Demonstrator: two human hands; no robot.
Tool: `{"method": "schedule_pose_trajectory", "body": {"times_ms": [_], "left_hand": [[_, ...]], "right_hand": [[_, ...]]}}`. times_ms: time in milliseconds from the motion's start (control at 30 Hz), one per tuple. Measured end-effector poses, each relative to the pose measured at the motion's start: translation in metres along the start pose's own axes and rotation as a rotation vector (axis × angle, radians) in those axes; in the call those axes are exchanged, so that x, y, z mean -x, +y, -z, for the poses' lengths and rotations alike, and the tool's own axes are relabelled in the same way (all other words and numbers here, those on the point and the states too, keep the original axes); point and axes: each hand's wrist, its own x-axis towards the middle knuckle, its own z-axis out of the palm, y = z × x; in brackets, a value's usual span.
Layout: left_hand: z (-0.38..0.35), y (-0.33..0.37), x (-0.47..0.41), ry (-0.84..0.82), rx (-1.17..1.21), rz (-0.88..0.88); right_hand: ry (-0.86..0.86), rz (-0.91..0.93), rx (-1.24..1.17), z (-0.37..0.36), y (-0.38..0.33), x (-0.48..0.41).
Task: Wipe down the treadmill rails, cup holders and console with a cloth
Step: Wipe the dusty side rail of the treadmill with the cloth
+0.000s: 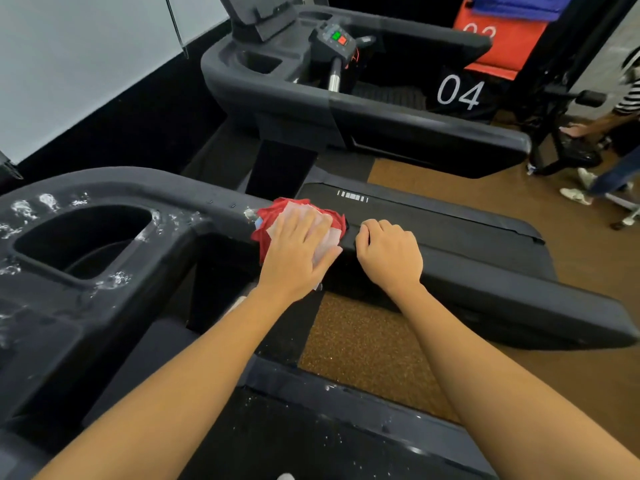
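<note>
A red and white cloth [294, 211] lies on the dark grey treadmill rail [502, 282], where the rail meets the console arm. My left hand [298, 251] presses flat on the cloth with straight fingers. Just to its right, my right hand [389, 252] rests on the rail with fingers curled over its far edge. The cup holder [83, 240] is a deep recess at the left, and white foam flecks [24, 209] dot its rim. The console itself is out of view.
A second treadmill [346, 95] with green and red buttons [338, 38] stands behind, marked 04. Its belt deck [433, 220] runs beyond the rail. A person's legs and white shoes [576, 194] are at the far right on the brown floor [363, 344].
</note>
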Motion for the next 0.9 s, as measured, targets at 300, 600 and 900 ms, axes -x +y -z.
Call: {"method": "schedule_pose_trajectory", "body": {"times_ms": [300, 600, 900], "left_hand": [[-0.006, -0.018, -0.021, -0.027, -0.101, 0.079], [-0.004, -0.012, -0.004, -0.028, -0.114, -0.053], [-0.014, -0.002, -0.002, 0.023, -0.019, 0.133]], "right_hand": [[-0.027, -0.001, -0.004, 0.002, 0.000, 0.000], [-0.033, -0.017, -0.015, 0.002, 0.001, 0.000], [-0.028, -0.031, -0.002, 0.001, 0.000, 0.000]]}}
